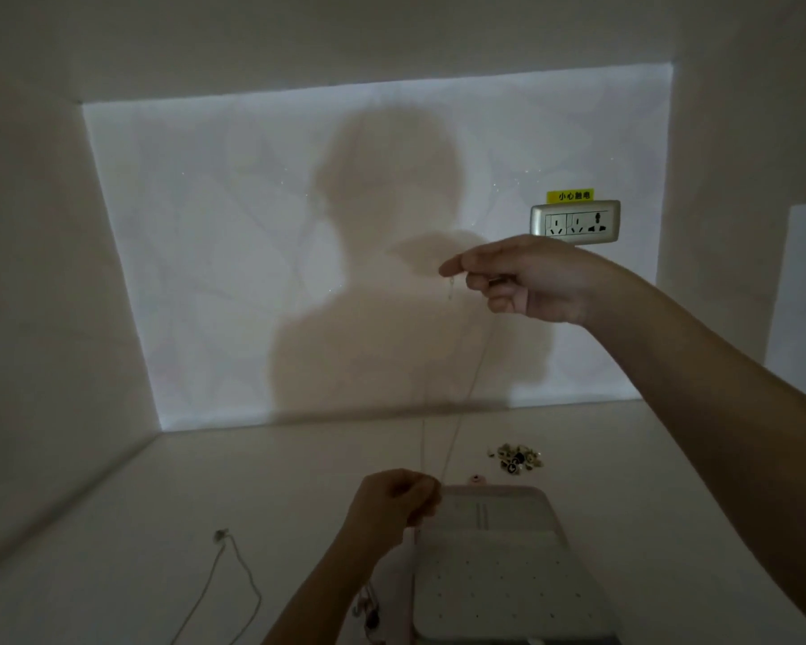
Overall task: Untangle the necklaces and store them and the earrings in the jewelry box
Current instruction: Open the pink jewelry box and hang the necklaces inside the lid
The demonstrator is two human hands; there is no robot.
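My right hand [522, 279] is raised in front of the wall and pinches the top of a thin necklace chain [459, 416]; the clasp end dangles below its fingertips. The chain runs down in two strands to my left hand [399, 502], which pinches it just above the open jewelry box [503, 565]. The box is pale, with a perforated earring panel facing up. A second necklace [240, 574] lies loose on the white table at the left. A small pile of earrings [517, 457] sits behind the box.
A wall socket [575, 222] with a yellow label is mounted on the wall behind my right hand. A small pink item [476, 479] lies at the box's far edge. Some dark trinkets [368, 614] lie left of the box. The light is dim.
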